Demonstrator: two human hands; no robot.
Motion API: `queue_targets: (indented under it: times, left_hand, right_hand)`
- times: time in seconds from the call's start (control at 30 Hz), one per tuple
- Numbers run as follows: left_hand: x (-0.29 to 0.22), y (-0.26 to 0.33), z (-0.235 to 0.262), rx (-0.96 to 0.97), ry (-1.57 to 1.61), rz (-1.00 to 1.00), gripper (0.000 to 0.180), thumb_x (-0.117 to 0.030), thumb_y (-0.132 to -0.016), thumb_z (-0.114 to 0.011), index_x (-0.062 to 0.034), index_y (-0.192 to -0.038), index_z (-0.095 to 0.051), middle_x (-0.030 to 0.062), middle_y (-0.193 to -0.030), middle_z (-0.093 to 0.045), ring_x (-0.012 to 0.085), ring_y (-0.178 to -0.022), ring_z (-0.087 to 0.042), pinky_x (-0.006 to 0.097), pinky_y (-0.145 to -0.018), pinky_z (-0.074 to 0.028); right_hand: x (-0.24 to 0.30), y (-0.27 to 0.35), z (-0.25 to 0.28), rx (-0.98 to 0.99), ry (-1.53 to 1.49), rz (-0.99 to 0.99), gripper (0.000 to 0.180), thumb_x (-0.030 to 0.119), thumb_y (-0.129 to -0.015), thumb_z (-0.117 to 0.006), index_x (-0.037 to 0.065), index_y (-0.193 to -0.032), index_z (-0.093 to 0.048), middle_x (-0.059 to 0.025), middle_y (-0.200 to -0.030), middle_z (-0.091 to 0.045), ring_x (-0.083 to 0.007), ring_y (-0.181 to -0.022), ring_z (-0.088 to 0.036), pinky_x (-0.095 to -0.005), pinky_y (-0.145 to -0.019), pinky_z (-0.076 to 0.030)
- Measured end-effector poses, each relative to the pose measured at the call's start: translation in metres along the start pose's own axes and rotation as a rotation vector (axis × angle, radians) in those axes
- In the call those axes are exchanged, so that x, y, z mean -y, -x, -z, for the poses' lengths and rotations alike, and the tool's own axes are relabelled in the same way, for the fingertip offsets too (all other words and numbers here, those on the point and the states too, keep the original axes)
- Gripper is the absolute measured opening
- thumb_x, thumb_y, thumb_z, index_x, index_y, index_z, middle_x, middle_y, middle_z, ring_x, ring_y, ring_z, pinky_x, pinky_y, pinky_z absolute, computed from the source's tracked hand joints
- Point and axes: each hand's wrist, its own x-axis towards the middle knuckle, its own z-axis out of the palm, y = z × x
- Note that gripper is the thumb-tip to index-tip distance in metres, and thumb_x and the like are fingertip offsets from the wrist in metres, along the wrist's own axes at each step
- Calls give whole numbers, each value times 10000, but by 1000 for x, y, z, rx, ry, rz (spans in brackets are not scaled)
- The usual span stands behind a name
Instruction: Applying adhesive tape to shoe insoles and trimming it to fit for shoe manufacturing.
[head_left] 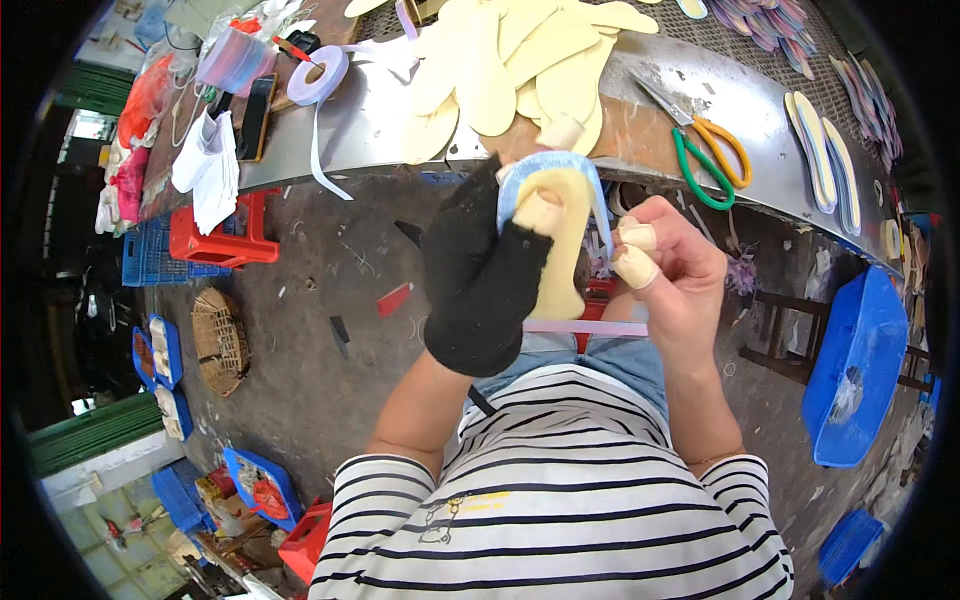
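Note:
My left hand (pixel 480 280), in a black fingerless glove, is closed on a cream insole (pixel 566 245), its thumb flat on the face. A light blue strip (pixel 604 207) runs round the insole's rounded end. Between thumb and fingers, my right hand (pixel 682 268) pinches the loose end of that strip, to the right of the insole. Cream tape wraps several of my fingertips. Beyond my hands, a pile of cream insoles (pixel 492 85) lies on the table. Scissors (pixel 705 145) with one green and one orange handle rest near the table edge.
The metal-edged table (pixel 380 125) curves across the front. A roll of lilac tape (pixel 325 72) and a phone (pixel 257 118) are at its left; edged insoles (pixel 822 150) lie at its right. Around me are a red stool (pixel 225 240), a wicker basket (pixel 218 340) and a blue tub (pixel 858 365).

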Motion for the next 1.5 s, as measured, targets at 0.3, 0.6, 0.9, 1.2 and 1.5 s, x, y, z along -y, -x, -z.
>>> queue_targets:
  times: [0.3,0.6,0.9,1.2,1.5]
  left_hand:
    - [10,-18,-6,119,-335,-259,236,-117,-854,-565,28,-1040,-558,73,-855,-603,111,-734,-548,248,-661,-446]
    - [21,-24,-16,3,-29,-120,249,-103,-857,-585,6,-1080,-575,7,-866,-610,60,-743,-525,207,-664,-436]
    - [15,-39,-12,-10,-66,-65,188,-34,-812,-617,-11,-999,-624,30,-847,-631,76,-741,-566,220,-660,-458]
    - [4,-59,-12,30,57,128,224,-101,-835,-613,-31,-1048,-611,15,-810,-618,81,-693,-567,219,-621,-450]
    - [43,-36,21,313,84,257,567,-282,-885,-544,24,-1314,-332,168,-1268,-484,243,-1103,-526,354,-924,-437]
  right_hand:
    - [-1,-13,-8,-39,-98,-136,43,3,-823,-604,-17,-843,-572,-3,-786,-580,-35,-619,-516,-165,-533,-405]
    - [0,-24,-7,-57,-6,-146,67,72,-816,-635,10,-831,-614,23,-767,-606,-7,-647,-526,-142,-560,-412]
    - [-6,-48,-1,74,61,-257,46,61,-808,-631,21,-830,-630,49,-687,-560,22,-537,-447,-138,-446,-303]
    - [-8,-50,2,118,219,-9,69,38,-772,-646,-16,-774,-604,26,-660,-578,-15,-563,-511,-162,-508,-390]
    - [-14,-63,8,202,107,-284,122,142,-844,-613,26,-878,-625,36,-801,-594,8,-616,-479,-149,-532,-368]
